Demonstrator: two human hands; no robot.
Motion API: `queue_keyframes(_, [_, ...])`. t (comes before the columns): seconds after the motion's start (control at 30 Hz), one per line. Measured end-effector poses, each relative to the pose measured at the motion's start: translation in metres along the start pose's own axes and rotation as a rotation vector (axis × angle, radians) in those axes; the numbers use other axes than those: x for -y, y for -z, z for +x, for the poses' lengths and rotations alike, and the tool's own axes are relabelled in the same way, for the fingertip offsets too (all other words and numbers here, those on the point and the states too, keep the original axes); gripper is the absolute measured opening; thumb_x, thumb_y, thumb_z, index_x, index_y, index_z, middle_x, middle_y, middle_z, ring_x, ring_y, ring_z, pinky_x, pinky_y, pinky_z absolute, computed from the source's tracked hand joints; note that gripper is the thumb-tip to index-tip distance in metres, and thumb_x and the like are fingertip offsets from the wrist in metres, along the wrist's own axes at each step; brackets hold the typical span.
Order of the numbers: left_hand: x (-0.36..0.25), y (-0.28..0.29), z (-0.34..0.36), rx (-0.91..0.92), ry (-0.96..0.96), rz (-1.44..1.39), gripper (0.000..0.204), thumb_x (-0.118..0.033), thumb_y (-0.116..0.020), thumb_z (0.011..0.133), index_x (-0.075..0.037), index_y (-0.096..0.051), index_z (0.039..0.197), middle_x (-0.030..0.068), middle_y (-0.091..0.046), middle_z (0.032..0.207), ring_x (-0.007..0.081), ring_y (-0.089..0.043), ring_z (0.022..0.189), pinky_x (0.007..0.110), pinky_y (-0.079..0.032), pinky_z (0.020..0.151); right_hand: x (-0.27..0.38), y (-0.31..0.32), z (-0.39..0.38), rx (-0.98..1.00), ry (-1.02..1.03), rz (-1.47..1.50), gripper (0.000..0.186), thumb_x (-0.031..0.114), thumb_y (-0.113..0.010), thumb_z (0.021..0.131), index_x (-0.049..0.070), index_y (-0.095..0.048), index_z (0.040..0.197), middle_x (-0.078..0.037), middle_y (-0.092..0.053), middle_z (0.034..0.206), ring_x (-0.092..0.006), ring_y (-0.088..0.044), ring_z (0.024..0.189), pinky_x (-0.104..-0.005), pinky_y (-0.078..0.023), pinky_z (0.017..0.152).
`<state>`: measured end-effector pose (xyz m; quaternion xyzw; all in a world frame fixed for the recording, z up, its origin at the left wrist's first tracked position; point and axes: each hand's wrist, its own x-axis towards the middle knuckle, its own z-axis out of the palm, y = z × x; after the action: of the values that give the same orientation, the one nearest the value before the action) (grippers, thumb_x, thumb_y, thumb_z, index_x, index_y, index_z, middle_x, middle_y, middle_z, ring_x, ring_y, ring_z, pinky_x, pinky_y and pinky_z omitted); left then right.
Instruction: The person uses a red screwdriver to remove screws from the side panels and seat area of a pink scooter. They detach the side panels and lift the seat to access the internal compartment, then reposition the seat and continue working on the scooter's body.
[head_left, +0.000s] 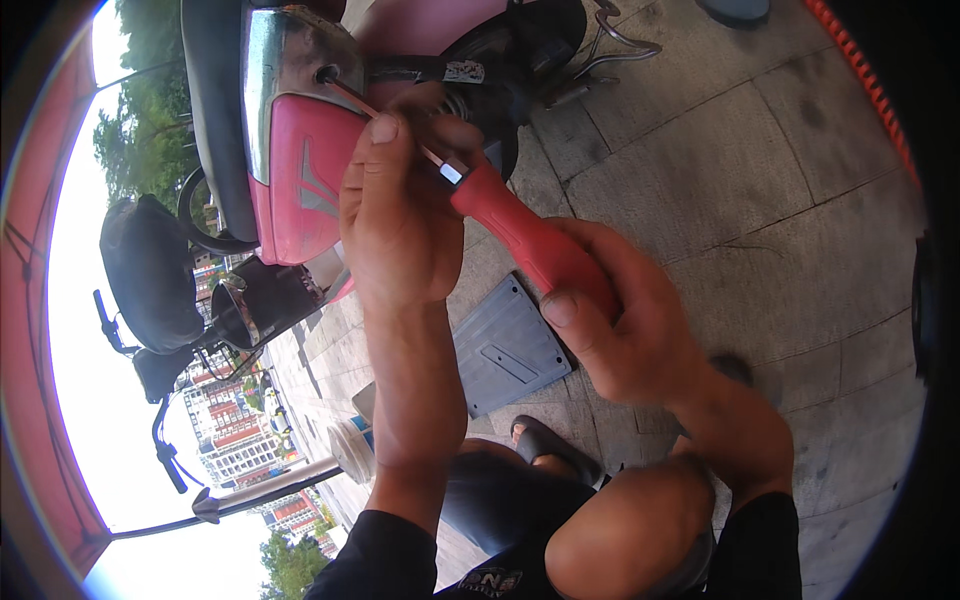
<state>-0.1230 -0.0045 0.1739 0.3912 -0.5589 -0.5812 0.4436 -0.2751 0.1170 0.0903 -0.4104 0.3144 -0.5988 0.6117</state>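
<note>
A screwdriver with a red handle [515, 225] and a thin shaft runs diagonally up to a dark hole [325, 76] in the scuffed metal part above the pink panel [300, 180] of a scooter. My left hand [400, 210] is closed on the shaft between handle and hole, thumb on top. My right hand [625, 320] grips the red handle, thumb along its lower side. The shaft's tip is at the hole; how far inside it sits I cannot tell.
A grey plate [510, 350] lies on the paving [780, 280] below my hands, near my sandalled foot [550, 450]. A white bucket [350, 445] stands at lower left, the scooter's black seat [145, 270] is at left, and a red canopy [40, 330] borders the view.
</note>
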Motion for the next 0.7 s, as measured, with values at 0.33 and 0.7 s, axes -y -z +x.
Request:
queue_keyframes(0.33, [-0.021, 0.031, -0.033, -0.010, 0.025, 0.071, 0.040, -0.027, -0.054, 0.103, 0.002, -0.057, 0.130, 0.0145, -0.069, 0.109, 0.0180, -0.064, 0.086, 0.030, -0.050, 0.074, 0.005, -0.040, 0.009, 0.027, -0.003, 0.130, 0.064, 0.024, -0.059, 0.096, -0.004, -0.034, 0.148, -0.008, -0.059, 0.105, -0.0114, -0.056, 0.086, -0.0301, -0.048, 0.079])
queue_keyframes(0.7, [-0.079, 0.089, -0.038, -0.096, -0.557, 0.521, 0.033, -0.015, -0.056, 0.101, 0.009, -0.057, 0.124, 0.0201, -0.069, 0.107, 0.0173, -0.064, 0.083, 0.029, -0.050, 0.073, 0.023, -0.047, 0.010, -0.145, 0.212, -0.402, 0.065, 0.021, -0.061, 0.092, -0.004, -0.037, 0.148, -0.020, -0.057, 0.129, -0.0205, -0.060, 0.103, -0.0331, -0.049, 0.090])
